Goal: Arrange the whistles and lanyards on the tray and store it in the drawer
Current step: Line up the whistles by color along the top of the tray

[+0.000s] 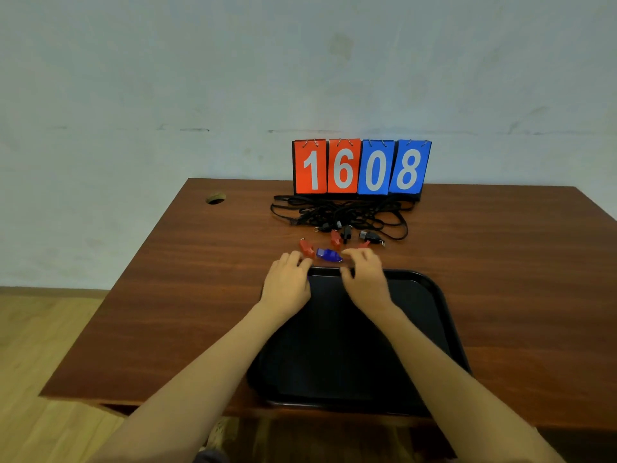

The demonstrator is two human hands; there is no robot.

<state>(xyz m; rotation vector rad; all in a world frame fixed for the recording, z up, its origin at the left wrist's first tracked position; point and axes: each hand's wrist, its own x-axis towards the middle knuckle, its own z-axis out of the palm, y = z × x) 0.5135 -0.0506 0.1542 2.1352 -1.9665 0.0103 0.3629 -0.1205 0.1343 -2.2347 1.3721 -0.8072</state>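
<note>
1 glossy blue whistle (329,254), probably plastic, rounded black tray (334,355), tangled lanyards (347,213)

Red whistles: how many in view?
3 red whistles: one by the left hand, one behind the blue whistle, one peeking past the right hand. Hands or lanyards may hide others.

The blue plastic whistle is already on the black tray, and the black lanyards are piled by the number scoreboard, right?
No: the head view shows the blue plastic whistle on the brown wooden table, just beyond the far rim of the black plastic tray. The black lanyards do lie before the red-and-blue flip scoreboard.
</note>
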